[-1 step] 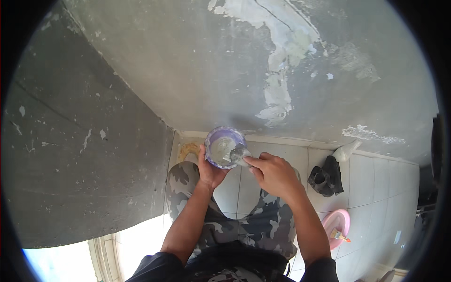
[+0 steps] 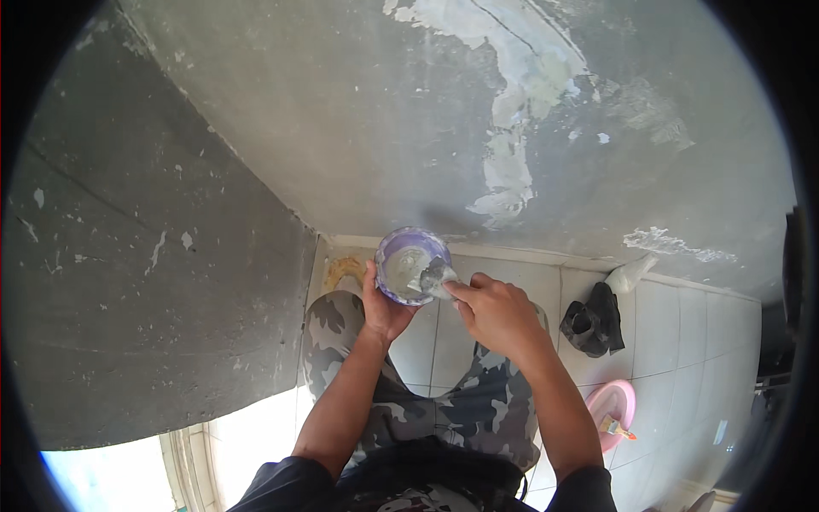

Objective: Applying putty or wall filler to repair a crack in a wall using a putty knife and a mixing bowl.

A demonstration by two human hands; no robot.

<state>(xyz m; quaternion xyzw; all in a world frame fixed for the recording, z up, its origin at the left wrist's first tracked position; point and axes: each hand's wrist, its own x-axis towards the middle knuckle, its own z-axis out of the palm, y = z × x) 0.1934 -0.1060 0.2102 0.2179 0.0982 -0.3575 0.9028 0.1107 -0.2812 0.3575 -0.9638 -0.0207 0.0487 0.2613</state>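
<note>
My left hand (image 2: 388,312) cradles a purple bowl (image 2: 396,243) from its left and underside, thumb up along the wall of the bowl. Pale, wet putty (image 2: 401,269) lies inside, and smears of it coat the rim. A putty-smeared scraper (image 2: 438,276) is gripped in my right hand (image 2: 499,314), the index finger stretched along it. Its blade dips over the bowl's right side and meets the putty. The scraper's handle is mostly hidden by my fingers.
Ahead rises a grey wall (image 2: 341,128) with whitish patches (image 2: 508,162); a darker wall (image 2: 128,282) stands left. On the tiled floor (image 2: 665,324) to the right are a black bag (image 2: 595,322), a white bag (image 2: 631,273) and a pink basin (image 2: 625,397) holding a brush (image 2: 616,428).
</note>
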